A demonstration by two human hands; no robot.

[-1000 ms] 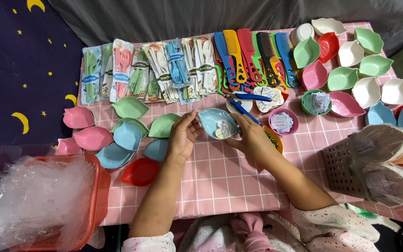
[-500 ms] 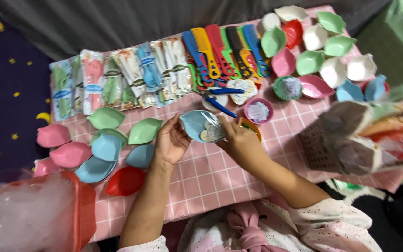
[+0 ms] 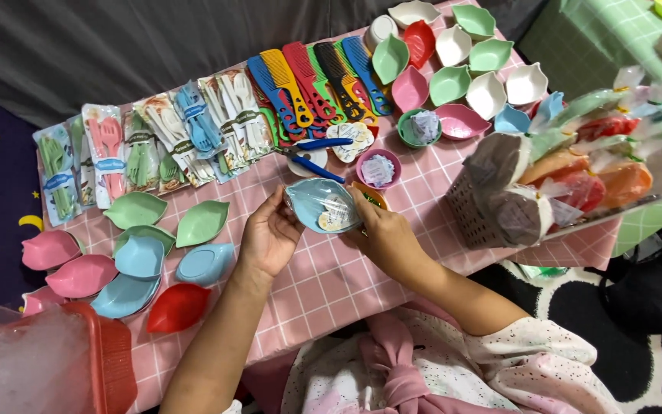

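A light blue leaf-shaped dish (image 3: 319, 204) in clear wrap, with a round paper label on it, sits between both my hands above the pink checked tablecloth (image 3: 346, 284). My left hand (image 3: 270, 234) grips its left end with thumb and fingers. My right hand (image 3: 383, 234) holds its right side, fingers over the rim. Blue-handled scissors (image 3: 317, 153) lie just beyond the dish.
Leaf dishes in pink, green, blue and red (image 3: 128, 253) lie at the left. Packs of plastic cutlery (image 3: 155, 146) and coloured combs (image 3: 308, 80) line the far edge. More dishes (image 3: 461, 69) sit at the back right. A basket of wrapped dishes (image 3: 545, 192) stands right; a red basket (image 3: 101, 360) front left.
The view has swung right and tilted, so the table now runs diagonally. Both hands still hold the blue dish, which has shifted a little left in the picture.
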